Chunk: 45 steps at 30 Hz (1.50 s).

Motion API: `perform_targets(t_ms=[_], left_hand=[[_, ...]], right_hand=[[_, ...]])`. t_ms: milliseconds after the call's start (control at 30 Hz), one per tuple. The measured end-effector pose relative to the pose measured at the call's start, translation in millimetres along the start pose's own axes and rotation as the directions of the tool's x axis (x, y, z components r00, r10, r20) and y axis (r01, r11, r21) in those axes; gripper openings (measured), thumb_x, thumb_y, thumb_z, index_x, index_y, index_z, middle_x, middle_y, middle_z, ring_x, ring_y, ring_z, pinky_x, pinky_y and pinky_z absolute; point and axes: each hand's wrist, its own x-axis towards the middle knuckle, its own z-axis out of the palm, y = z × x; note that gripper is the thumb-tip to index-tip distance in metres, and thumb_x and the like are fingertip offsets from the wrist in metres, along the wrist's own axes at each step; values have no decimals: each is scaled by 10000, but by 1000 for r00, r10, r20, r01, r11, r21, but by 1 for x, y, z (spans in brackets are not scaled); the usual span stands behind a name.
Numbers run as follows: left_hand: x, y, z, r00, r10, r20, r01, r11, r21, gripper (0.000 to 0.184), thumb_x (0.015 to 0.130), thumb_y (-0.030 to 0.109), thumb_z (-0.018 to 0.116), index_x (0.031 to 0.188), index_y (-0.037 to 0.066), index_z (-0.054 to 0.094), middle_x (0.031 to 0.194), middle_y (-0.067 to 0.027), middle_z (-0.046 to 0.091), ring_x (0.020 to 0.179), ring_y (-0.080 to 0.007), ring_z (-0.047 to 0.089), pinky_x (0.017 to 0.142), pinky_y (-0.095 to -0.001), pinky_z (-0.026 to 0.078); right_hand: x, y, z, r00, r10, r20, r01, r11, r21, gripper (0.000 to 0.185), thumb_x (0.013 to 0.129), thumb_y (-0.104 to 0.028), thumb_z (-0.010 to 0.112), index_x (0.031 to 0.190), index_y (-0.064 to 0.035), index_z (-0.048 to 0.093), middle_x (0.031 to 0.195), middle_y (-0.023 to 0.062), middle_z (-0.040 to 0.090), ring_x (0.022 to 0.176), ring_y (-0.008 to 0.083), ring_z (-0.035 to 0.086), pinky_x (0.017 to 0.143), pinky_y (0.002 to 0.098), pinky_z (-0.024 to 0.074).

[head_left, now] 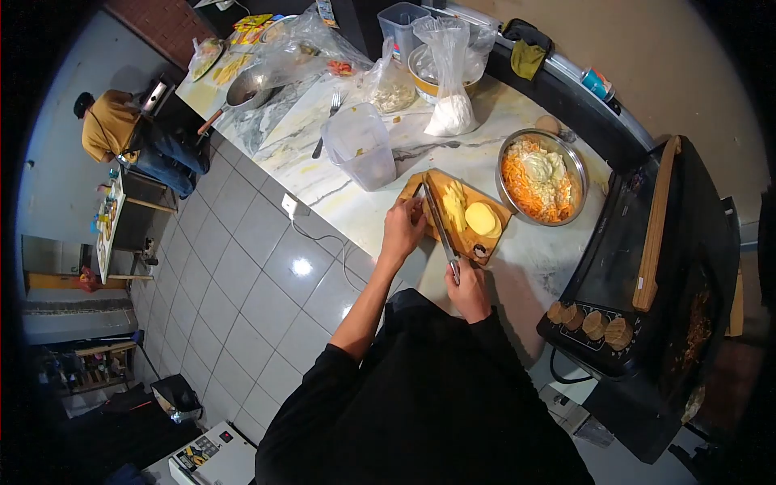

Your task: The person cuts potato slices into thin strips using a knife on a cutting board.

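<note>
My right hand point(469, 289) is closed round the handle of a knife point(440, 218), its long blade lying across a wooden cutting board point(503, 215). At the board's left edge is my left hand point(404, 230), its fingers bent together beside the blade; what they hold, if anything, is hidden. Right of the blade lie pale yellow cut strips point(454, 204), perhaps potato. Beside them rest round yellow slices point(482, 219). A small dark-rimmed piece point(480, 250) sits at the board's near corner.
Right of the board stands a steel bowl point(581, 196) of shredded orange and pale food. A black griddle point(598, 267) is farther right. Behind the board are a clear plastic tub point(361, 153), a fork point(335, 103) and a bag of white powder point(451, 113). Another person point(121, 129) stands far left.
</note>
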Motion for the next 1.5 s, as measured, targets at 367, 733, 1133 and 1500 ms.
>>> perform_targets(t_ms=[367,733,1133,1500], left_hand=[[0,6,4,992,-85,89,85,996,4,284,797,49,706,1061,-52,689,949,-231,704,848,-317,723,756,-379,581],[-7,0,9,998,14,63,-15,1000,24,263,805,12,691,1055,-67,685,927,-209,686,747,-299,705,671,-354,562],[-8,13,6,995,10,96,-15,999,51,352,778,-33,651,1128,-28,683,978,-217,642,782,-325,677,710,-385,550],[-10,12,5,994,-22,111,16,998,53,365,750,-40,662,1114,-19,687,1028,-226,640,820,-348,674,729,-398,550]], right_hand=[[4,8,3,1000,10,22,-8,998,-58,228,935,-204,592,880,13,544,724,234,638,719,461,622,636,541,467],[4,-2,2,997,56,46,-49,989,-138,264,951,-217,568,899,41,542,710,266,626,712,457,633,628,535,481],[7,-26,6,991,101,91,-75,966,-248,236,938,-169,553,947,66,556,721,263,641,692,437,659,616,515,520],[16,-49,-2,963,202,178,-112,901,-419,250,960,-172,525,998,73,490,738,243,675,732,396,692,644,477,559]])
